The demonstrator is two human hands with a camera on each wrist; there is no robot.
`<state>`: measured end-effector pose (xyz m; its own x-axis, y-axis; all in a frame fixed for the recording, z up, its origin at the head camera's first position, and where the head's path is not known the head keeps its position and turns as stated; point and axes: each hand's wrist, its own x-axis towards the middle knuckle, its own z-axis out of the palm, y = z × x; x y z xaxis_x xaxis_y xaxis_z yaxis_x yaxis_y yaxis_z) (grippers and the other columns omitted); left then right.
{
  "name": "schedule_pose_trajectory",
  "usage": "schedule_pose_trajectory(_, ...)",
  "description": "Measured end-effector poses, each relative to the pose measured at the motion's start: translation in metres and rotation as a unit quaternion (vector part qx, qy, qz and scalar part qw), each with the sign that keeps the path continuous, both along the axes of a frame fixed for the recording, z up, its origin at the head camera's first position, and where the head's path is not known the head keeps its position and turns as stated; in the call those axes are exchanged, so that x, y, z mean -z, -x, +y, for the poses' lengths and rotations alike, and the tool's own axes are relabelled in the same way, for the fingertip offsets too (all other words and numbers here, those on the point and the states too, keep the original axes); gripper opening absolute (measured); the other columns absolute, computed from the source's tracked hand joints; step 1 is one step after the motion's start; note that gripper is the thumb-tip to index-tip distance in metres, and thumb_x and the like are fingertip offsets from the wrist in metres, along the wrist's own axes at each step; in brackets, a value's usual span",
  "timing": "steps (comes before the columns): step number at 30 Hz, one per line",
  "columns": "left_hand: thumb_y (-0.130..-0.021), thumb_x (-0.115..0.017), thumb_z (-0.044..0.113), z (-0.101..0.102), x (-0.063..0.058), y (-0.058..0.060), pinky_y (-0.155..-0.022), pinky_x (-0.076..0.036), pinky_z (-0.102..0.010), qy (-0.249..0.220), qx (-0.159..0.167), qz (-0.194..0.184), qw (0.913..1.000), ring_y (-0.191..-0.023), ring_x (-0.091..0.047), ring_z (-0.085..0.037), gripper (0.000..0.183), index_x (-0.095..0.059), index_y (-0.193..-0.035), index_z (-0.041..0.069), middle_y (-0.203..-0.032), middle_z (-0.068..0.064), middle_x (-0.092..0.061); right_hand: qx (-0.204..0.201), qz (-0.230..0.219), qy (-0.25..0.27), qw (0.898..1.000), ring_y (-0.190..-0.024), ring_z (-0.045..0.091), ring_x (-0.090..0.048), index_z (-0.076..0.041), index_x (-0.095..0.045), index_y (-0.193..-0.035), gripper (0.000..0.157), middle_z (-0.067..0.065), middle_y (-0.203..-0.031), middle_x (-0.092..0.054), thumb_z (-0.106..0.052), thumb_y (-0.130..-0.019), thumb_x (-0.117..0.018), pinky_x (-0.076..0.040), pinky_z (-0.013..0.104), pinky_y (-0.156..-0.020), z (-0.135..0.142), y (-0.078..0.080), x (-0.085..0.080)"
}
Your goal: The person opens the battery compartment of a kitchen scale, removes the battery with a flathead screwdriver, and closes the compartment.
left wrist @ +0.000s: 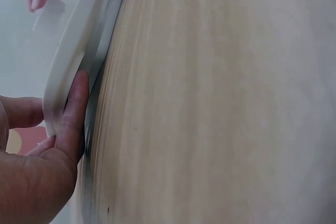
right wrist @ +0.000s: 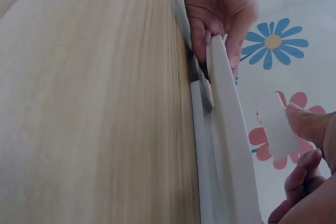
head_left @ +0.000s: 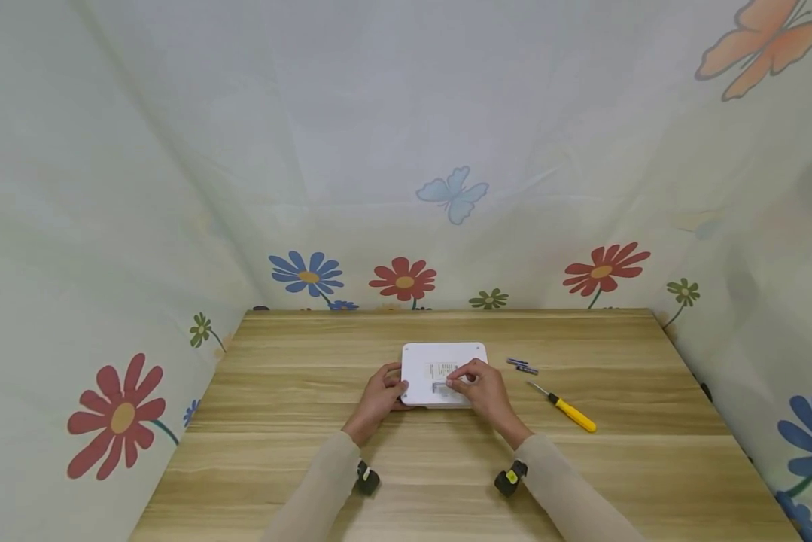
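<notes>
A flat white device (head_left: pixel 419 357) with rounded corners lies with its label and a small battery recess (head_left: pixel 441 388) facing up. My left hand (head_left: pixel 381 391) grips its left edge, thumb on top and fingers underneath. In the left wrist view, these fingers (left wrist: pixel 76 108) reach under the device's rim. My right hand (head_left: pixel 478 385) is over the right part of the device. Between thumb and fingertip it pinches a thin white cover (right wrist: pixel 278 129), held above the device's top face in the right wrist view.
Two small batteries (head_left: pixel 522 365) lie on the wooden table (head_left: pixel 297 354) right of the device. Nearer to me is a screwdriver (head_left: pixel 575 414) with a yellow handle, its tip pointing towards the device. A flower-printed curtain (head_left: pixel 351 226) stands behind the table and along its sides.
</notes>
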<state>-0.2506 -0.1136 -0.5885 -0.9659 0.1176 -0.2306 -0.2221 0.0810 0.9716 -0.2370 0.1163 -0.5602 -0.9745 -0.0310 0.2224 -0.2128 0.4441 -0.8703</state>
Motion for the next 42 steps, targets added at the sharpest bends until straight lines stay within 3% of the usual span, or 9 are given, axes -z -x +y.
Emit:
schedule_pose_trajectory(3, -0.104, -0.054, 0.005, 0.0, -0.001, 0.0, -0.075, -0.066, -0.04, 0.002, 0.001, 0.0, 1.0, -0.081, -0.068, -0.016, 0.051, -0.04, -0.153, 0.003, -0.11, -0.019, -0.065, 0.003, -0.02, -0.014, 1.0, -0.076, 0.011, -0.045, -0.008, -0.081, -0.083, 0.005, 0.001, -0.078, -0.059, -0.007, -0.08, -0.084, -0.037, 0.02, -0.07, -0.002, 0.002, 0.0)
schedule_pose_trajectory(18, -0.104, -0.055, 0.006, 0.0, -0.004, -0.003, -0.076, -0.066, -0.041, 0.006, 0.003, -0.007, 1.0, -0.083, -0.067, -0.018, 0.052, -0.039, -0.153, 0.004, -0.109, -0.018, -0.064, 0.008, -0.021, -0.015, 1.0, -0.072, 0.011, -0.044, -0.011, -0.081, -0.081, 0.006, -0.002, -0.073, -0.051, -0.006, -0.081, -0.084, -0.035, 0.021, -0.065, -0.009, 0.007, 0.011)
schedule_pose_trajectory(25, -0.104, -0.054, 0.005, 0.0, -0.003, -0.002, -0.076, -0.066, -0.039, 0.001, 0.003, -0.006, 1.0, -0.082, -0.067, -0.018, 0.052, -0.039, -0.153, 0.003, -0.108, -0.016, -0.064, 0.005, 0.017, -0.061, 0.998, -0.071, 0.011, -0.044, -0.01, -0.081, -0.084, 0.003, -0.002, -0.073, -0.054, -0.01, -0.082, -0.083, -0.035, 0.022, -0.064, -0.007, 0.002, 0.013)
schedule_pose_trajectory(32, -0.104, -0.054, 0.005, 0.001, -0.004, -0.002, -0.076, -0.066, -0.039, 0.0, 0.0, -0.004, 1.0, -0.083, -0.066, -0.018, 0.052, -0.039, -0.153, 0.003, -0.108, -0.017, -0.064, 0.021, 0.09, -0.126, 0.988, -0.072, 0.01, -0.047, -0.012, -0.081, -0.082, 0.004, -0.002, -0.075, -0.062, -0.013, -0.081, -0.085, -0.039, 0.023, -0.065, -0.006, -0.001, 0.018)
schedule_pose_trajectory(42, -0.104, -0.054, 0.005, 0.0, -0.001, -0.001, -0.076, -0.066, -0.04, 0.004, 0.002, -0.001, 1.0, -0.082, -0.066, -0.017, 0.051, -0.039, -0.153, 0.003, -0.108, -0.016, -0.064, 0.01, 0.124, -0.12, 0.985, -0.073, 0.009, -0.048, -0.014, -0.08, -0.081, 0.006, -0.003, -0.075, -0.06, -0.01, -0.081, -0.084, -0.042, 0.024, -0.066, -0.006, -0.004, 0.02)
